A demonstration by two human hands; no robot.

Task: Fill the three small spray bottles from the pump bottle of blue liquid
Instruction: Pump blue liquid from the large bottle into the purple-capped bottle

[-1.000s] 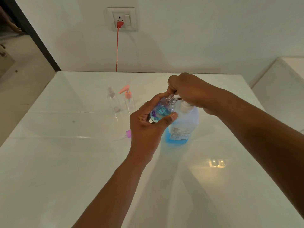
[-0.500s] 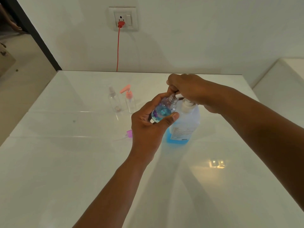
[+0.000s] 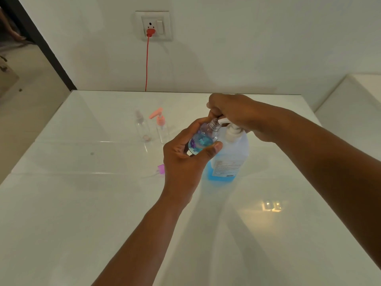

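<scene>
My left hand (image 3: 185, 159) grips a small clear spray bottle (image 3: 203, 139) with a purple flower print, tilted so its open neck sits under the white nozzle of the pump bottle (image 3: 228, 159). Blue liquid shows inside the small bottle. The pump bottle stands on the white table (image 3: 82, 203) with blue liquid low in it. My right hand (image 3: 233, 114) rests curled over the pump head. Two more small bottles stand at the back left: a clear one (image 3: 142, 126) and one with a pink pump top (image 3: 161, 126). A purple cap (image 3: 161, 169) lies by my left wrist.
A red cable (image 3: 146, 62) runs from a wall socket (image 3: 153, 25) down behind the table's far edge. A white ledge (image 3: 354, 100) lies to the right. On the left the table ends beside a doorway and floor.
Both hands and the bottles stay in nearly the same place; my right hand remains on the pump head and the small bottle stays under the nozzle.
</scene>
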